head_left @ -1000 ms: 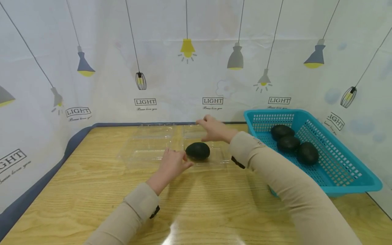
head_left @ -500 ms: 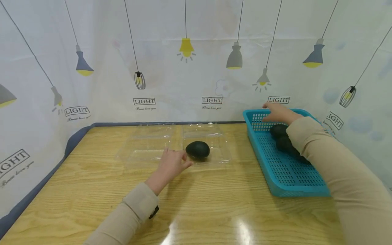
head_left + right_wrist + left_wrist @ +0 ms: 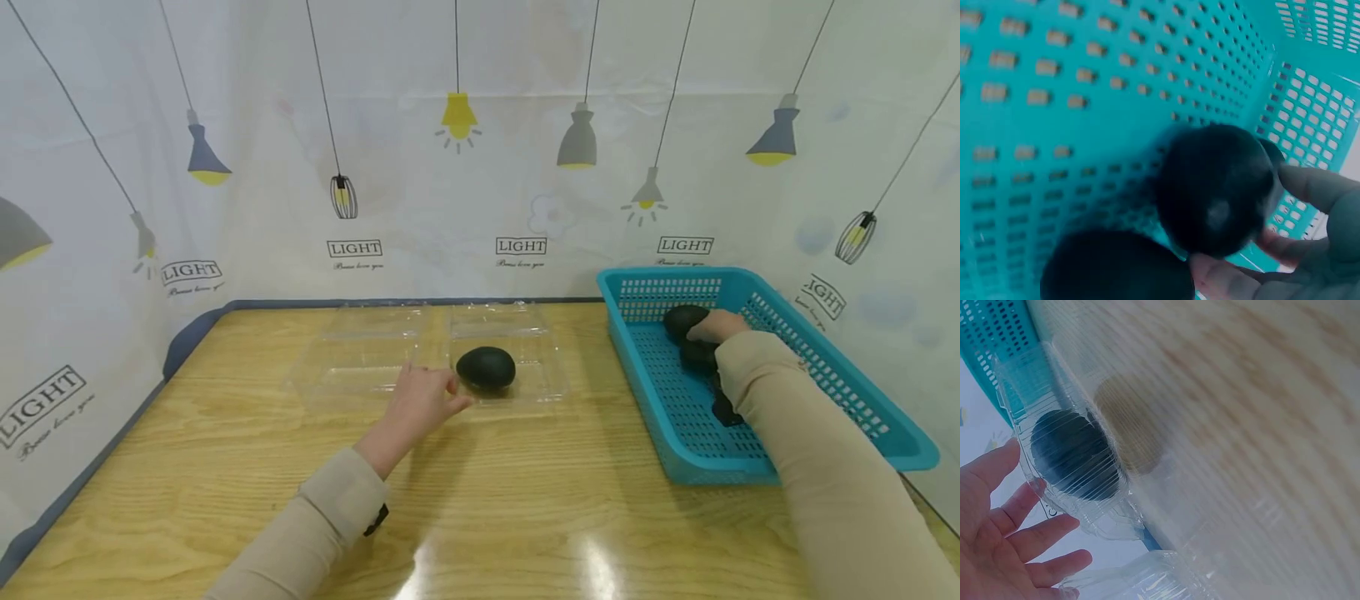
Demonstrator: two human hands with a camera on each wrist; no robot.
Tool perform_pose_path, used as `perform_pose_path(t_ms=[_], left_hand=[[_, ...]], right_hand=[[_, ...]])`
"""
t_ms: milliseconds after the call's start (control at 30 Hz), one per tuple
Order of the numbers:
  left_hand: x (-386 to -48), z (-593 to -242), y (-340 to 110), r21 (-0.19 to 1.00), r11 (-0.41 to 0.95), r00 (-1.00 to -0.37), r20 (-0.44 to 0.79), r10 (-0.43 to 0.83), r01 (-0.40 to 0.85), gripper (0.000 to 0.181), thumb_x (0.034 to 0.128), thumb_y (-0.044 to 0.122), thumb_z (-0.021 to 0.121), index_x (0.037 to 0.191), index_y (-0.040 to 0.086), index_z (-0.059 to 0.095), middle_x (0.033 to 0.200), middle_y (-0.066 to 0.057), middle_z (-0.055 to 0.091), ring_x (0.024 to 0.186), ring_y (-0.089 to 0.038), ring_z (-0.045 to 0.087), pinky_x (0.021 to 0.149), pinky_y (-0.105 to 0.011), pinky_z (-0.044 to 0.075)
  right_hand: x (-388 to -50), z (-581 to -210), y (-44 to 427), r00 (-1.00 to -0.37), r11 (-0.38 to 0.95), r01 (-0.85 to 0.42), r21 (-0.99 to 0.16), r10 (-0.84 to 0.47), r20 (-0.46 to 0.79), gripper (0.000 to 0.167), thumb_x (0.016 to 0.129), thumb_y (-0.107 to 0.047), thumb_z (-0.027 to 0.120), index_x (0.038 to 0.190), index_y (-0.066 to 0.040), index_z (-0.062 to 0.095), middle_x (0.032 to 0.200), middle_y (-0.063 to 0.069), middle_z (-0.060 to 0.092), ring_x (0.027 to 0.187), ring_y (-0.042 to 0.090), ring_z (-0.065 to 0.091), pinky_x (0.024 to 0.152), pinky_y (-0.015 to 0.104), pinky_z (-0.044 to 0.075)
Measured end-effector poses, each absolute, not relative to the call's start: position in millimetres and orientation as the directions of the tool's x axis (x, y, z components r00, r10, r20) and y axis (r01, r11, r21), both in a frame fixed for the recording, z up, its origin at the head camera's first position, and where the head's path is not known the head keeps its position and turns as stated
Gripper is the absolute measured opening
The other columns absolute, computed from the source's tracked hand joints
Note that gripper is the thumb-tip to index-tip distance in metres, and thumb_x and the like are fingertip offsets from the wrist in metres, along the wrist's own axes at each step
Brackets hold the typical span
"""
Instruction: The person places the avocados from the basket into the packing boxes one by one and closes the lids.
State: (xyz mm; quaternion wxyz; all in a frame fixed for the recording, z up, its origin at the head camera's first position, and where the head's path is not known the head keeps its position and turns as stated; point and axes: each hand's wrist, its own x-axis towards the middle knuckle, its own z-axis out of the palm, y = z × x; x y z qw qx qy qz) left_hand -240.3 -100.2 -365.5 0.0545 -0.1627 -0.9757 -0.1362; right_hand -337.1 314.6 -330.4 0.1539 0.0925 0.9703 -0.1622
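A dark green avocado [image 3: 486, 369] lies in the right one of two clear plastic clamshell boxes [image 3: 536, 379]. My left hand [image 3: 422, 400] is beside that box's near left edge, its fingers loosely spread; in the left wrist view the fingertips are at the clear plastic and hold nothing. Inside the turquoise basket [image 3: 645, 400], my right hand [image 3: 722, 325] has its thumb and fingers around an avocado [image 3: 1213, 187]. Another avocado [image 3: 1116, 269] lies close by it in the right wrist view. A dark avocado [image 3: 684, 321] shows behind the hand in the head view; the sleeve partly hides the basket's contents.
The other clear box [image 3: 363, 354] stands open to the left of the first on the wooden table [image 3: 525, 492]. The basket's raised walls stand at the table's right side. A white curtain [image 3: 420, 192] printed with lamps hangs behind.
My right hand has moved from above the clear box, over the basket's far rim, and down among the avocados in the basket. The left hand and the avocado in the box stay put.
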Motion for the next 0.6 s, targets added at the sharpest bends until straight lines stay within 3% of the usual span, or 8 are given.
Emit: perform_pose_path(t_ms=[300,600], left_hand=[[-239.4,-365.6,-100.6,0.258,0.909,-0.943,0.141,0.3,0.328,0.028,0.0819,0.039,0.067,0.087,0.011,0.066,0.086,-0.004,0.069,0.091,-0.03,0.061,0.107,-0.055,0.02],[-239.8,-366.2,-101.5,0.267,0.904,-0.94,0.155,0.302,0.335,0.025,0.0818,0.037,0.067,0.083,0.012,0.064,0.081,-0.003,0.068,0.089,-0.03,0.061,0.107,-0.056,0.02]], right_hand=[[-333.6,-343.5,302.4,-0.881,0.827,0.436,-0.355,0.312,-0.355,0.082,0.088,-0.031,0.048,0.134,0.024,0.007,0.136,0.042,0.02,0.124,0.048,0.029,0.103,0.05,0.031],[-333.5,-343.1,303.5,-0.865,0.764,0.438,-0.473,0.215,-0.454,0.091,0.088,-0.028,0.049,0.134,0.02,-0.013,0.138,0.043,0.003,0.128,0.051,0.016,0.106,0.053,0.025]])
